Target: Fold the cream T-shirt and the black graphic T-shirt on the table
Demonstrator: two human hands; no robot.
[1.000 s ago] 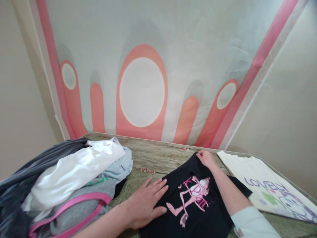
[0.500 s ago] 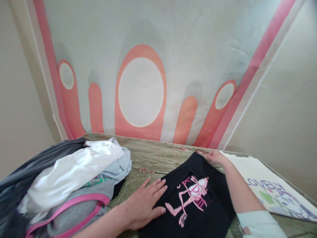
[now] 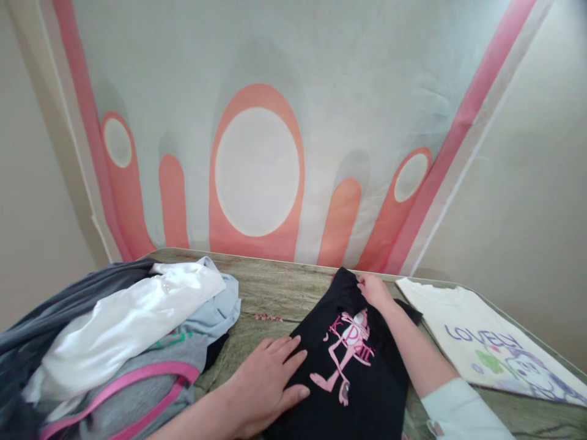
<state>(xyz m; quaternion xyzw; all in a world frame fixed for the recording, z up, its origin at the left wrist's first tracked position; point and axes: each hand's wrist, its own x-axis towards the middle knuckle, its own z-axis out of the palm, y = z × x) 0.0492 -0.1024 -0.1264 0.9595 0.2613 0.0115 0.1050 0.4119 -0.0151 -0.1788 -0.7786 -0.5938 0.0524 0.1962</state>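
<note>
The black T-shirt [image 3: 321, 348] is laid on the table [image 3: 284, 293] beside a cream T-shirt [image 3: 472, 342]. Its long axis runs away from the person, and the print's head is pointed toward the wall. The left hand [image 3: 268, 385] is pressed flat and open on its left edge. The right hand [image 3: 375, 291] is set on its far end, and whether it grips cannot be told.

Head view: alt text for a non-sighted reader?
A person's left hand lies flat on a black T-shirt with a pink cartoon print on a wood-grain table, the right hand at its far edge. A heap of clothes lies to the left, a white printed T-shirt to the right.
</note>
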